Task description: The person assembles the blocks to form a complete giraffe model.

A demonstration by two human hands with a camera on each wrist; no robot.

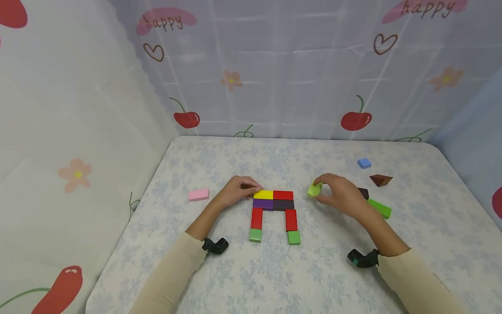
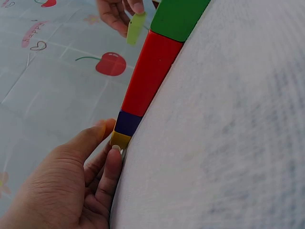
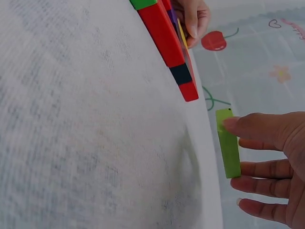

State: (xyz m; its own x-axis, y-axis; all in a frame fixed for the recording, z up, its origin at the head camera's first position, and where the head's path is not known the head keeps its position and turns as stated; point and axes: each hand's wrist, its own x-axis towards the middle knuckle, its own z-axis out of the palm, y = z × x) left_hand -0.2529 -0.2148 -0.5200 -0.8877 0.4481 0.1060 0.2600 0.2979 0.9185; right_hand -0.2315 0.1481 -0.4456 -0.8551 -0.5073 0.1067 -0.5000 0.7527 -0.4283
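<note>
My left hand [image 1: 235, 191] is at the upper left corner of a flat block figure, with its thumb and fingertips pinching the end of the yellow block [image 1: 264, 195]. My right hand [image 1: 340, 195] holds a lime green block [image 1: 314, 189] off the table between thumb and fingers, right of the figure. Beside the yellow lies a red block [image 1: 283, 195]; below them are a purple block [image 1: 262, 204] and a black block [image 1: 283, 204]. Two red blocks [image 1: 256, 218] run down like legs, each ending in a green square block [image 1: 255, 235].
A pink block [image 1: 198, 195] lies left of the left hand. Toward the right are a blue block [image 1: 364, 163], a brown triangular block [image 1: 381, 180], a dark brown block [image 1: 364, 192] and a long green block [image 1: 379, 209], the last two partly behind the right hand. A patterned cloth covers the table [image 1: 219, 279].
</note>
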